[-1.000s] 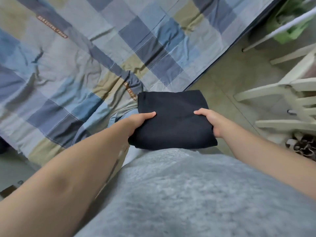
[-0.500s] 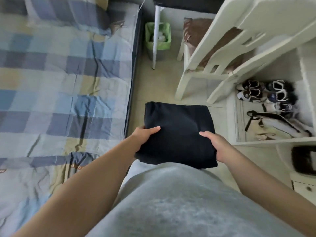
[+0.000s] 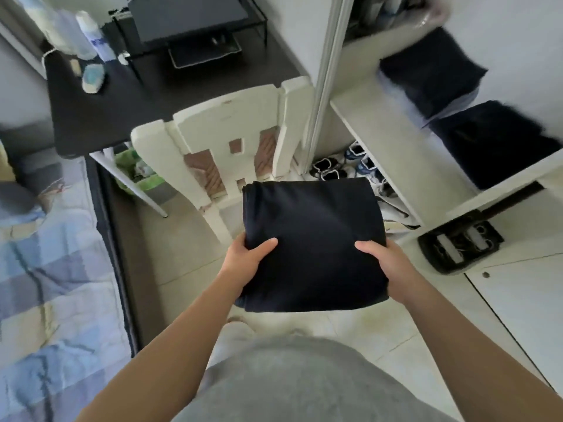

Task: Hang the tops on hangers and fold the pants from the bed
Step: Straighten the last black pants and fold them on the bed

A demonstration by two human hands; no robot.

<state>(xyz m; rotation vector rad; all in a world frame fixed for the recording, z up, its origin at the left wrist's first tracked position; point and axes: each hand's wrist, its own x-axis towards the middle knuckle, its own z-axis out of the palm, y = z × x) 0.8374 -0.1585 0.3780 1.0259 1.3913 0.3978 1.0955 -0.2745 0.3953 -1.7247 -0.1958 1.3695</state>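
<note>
The folded pants (image 3: 313,239) are held above the floor, near the chair (image 3: 225,141). Left hand (image 3: 246,260) and right hand (image 3: 387,266) each grip a near corner, thumb on top. Soft, light fabric probably sags; support from beneath.

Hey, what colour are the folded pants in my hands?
The folded pants are plain dark navy, almost black, seen best in the head view.

Premises: a domestic bedroom. Noted: a bed (image 3: 45,269) with checked bedding along the left; a dark desk (image 3: 100,117) carrying bottles (image 3: 91,35); a white chair (image 3: 231,117); an open wardrobe shelf (image 3: 380,147) holding folded dark clothes (image 3: 432,74); shoes (image 3: 329,169) on the tiled floor (image 3: 182,245).
</note>
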